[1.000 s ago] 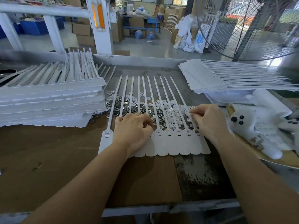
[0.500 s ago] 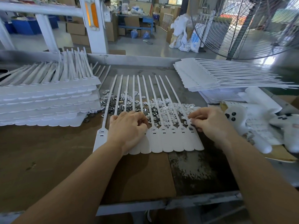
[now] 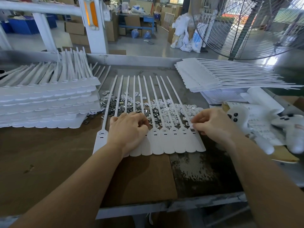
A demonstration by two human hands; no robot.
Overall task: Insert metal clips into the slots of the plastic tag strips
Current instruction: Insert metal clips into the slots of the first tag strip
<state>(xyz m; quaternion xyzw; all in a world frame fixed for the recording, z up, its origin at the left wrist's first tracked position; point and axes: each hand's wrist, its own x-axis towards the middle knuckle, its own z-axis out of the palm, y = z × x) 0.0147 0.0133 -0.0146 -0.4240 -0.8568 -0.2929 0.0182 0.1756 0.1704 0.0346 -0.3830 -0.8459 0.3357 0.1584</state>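
strip lying flat mid-table, thin, light, bendy | left hand curling over its heads, pinning it | right hand pinching a small piece at the rightmost slot | clips just beyond, tiny, slippery, needing fingertip edge-pinches

Hands: 2, the left hand and the right hand
Joined tag strip under the hands: 1, with 10 tails fanning away
Tag strip stacks: 2, a left stack and a right stack
Metal clips: 1 loose heap, too many to count
White clips: 1 loose heap, too many to count
Plush toys: 2
Fans: 1
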